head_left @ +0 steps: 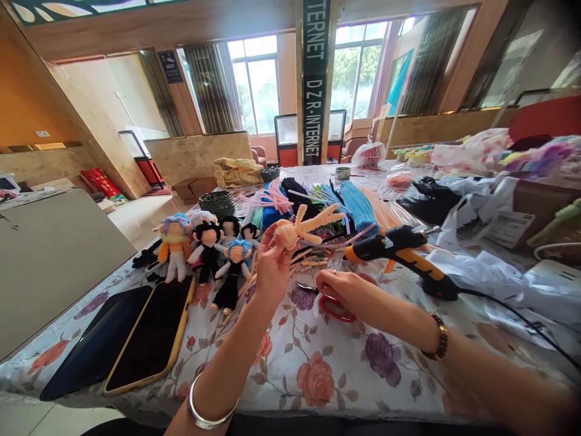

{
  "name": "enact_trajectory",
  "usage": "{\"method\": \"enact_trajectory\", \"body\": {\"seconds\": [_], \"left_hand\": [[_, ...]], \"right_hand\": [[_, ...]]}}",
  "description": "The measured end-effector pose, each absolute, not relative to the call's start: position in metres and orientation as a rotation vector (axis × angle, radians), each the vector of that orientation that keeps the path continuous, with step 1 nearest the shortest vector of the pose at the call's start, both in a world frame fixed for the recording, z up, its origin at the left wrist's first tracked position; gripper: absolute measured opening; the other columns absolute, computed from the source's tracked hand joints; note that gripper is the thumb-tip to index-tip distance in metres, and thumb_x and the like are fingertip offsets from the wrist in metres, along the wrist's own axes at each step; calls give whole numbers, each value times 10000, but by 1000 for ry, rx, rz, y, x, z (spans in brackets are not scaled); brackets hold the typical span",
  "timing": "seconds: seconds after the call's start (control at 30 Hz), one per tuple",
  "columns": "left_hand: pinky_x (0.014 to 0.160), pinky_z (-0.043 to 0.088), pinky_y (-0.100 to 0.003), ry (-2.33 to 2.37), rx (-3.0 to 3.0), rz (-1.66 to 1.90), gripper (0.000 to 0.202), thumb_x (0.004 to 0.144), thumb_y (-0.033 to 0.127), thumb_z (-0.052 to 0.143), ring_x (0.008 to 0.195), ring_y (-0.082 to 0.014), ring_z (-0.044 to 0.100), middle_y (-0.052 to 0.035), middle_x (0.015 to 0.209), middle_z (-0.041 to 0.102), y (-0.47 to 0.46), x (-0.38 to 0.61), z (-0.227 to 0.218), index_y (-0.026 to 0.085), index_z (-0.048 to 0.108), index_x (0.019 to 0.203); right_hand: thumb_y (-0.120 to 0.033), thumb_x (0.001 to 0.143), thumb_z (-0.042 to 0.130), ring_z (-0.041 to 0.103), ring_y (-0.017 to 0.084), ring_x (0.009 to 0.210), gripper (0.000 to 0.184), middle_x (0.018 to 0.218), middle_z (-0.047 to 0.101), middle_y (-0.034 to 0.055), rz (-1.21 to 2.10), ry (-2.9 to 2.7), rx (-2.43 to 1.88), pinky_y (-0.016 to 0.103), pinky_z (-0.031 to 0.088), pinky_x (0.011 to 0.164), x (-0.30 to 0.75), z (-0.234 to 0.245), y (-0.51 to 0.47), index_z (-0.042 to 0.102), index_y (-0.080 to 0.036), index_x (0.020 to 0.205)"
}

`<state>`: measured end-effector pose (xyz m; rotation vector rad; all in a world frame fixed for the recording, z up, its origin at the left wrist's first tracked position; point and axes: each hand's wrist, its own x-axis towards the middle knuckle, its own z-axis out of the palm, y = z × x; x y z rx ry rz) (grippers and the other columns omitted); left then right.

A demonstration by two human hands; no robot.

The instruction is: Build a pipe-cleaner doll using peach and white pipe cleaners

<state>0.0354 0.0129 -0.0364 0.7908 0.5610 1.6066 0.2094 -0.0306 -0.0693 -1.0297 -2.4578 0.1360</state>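
Scissors (336, 307) show in the head view toward the near edge of the table (281, 387), their red handles just under our right hand (349, 289). We see that hand's fingers curled together, but cannot quite tell whether they grip the handles or only sit over them. Our left hand (275, 257) is clamped on the thick end of a fuzzy peach figure (313, 228), held up above the table, its limbs splayed to the right. Dolls (207, 243) crowd together toward the left edge, beyond a yellow-cased phone (152, 333) by the near left corner. A glue gun (385, 243) stands toward the right edge, its cord (512, 300) trailing to the near right corner. We judge that a snagged cord could topple the gun, a pushed blade could nick our left wrist, and too tight a squeeze could bend the figure.
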Motion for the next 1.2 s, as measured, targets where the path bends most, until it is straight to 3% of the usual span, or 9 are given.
{"method": "enact_trajectory", "body": {"seconds": [0.13,0.33,0.57,0.8,1.07,1.2], "left_hand": [[845,524,-300,544,826,1583,264,674,209,725,953,-178,646,3,960,668,13,36,-38,241,620,914],[874,532,-388,527,966,1548,329,652,275,767,939,-181,621,-15,978,631,6,43,-35,216,612,936],[851,537,-353,478,1230,1419,396,660,334,772,915,-173,602,-30,1020,614,1,46,-41,221,615,1005],[795,497,-243,501,1397,1332,402,680,280,762,902,-153,597,-53,1036,647,-3,50,-43,207,635,1053],[844,460,-253,517,1509,1259,368,705,266,738,945,-167,589,-45,1052,660,-6,51,-41,203,662,1059],[816,480,-262,503,1511,1256,336,703,285,736,928,-175,598,-58,1032,673,-8,52,-39,182,676,1018]], "right_hand": [[-236,932,434,553,114,581,175,705,637,6,423,-2243,-1009,231,432,543,205,-47,-34,589,-185,869],[-335,802,645,594,134,676,152,813,663,40,487,-1627,-964,241,475,556,207,-30,-38,699,-194,821],[-256,795,666,633,158,769,73,848,688,24,216,-1548,-896,295,522,691,213,-26,-39,712,-242,850],[-148,799,644,656,135,714,93,797,693,13,-240,-1638,-802,260,535,674,213,-27,-38,687,-230,809],[-77,801,633,668,120,714,144,782,697,14,-447,-1672,-727,230,546,734,215,-29,-38,640,-198,880],[-73,820,607,666,138,783,173,851,688,40,-439,-1757,-666,276,555,793,217,-31,-38,650,-194,937]]}}
